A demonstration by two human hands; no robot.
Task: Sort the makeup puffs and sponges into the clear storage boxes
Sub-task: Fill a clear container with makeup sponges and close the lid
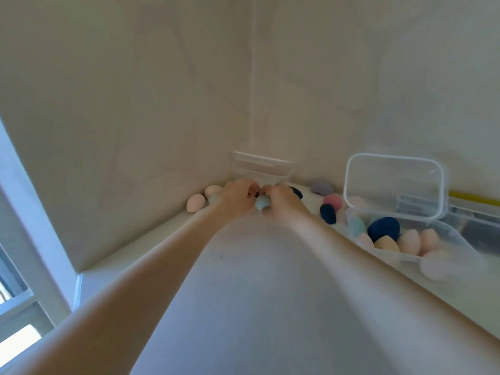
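We are reaching both arms far across the white desk [257, 293] into the corner where two cream walls meet. Our left hand [238, 197] and right hand [281, 203] are meeting there, fingers curled inward, and between them we are holding a pale blue egg-shaped makeup sponge [262, 203]; the blur is keeping us from telling which fingers are actually pinching it. Just behind our hands a small clear plastic storage box [261, 166] is standing against the corner. To the left of our left hand two peach egg-shaped sponges [196, 203] are lying by the wall. To the right, loose on the desk, a dark navy sponge [328, 213], a pink sponge [332, 199] and a grey-lilac sponge [321, 187] are lying near one another. Further right a larger clear storage box with a raised hinged lid [395, 182] is sitting open, and inside it we are seeing a navy round puff [383, 228], a mint sponge [356, 226] and several peach and yellowish sponges [411, 240] packed together.
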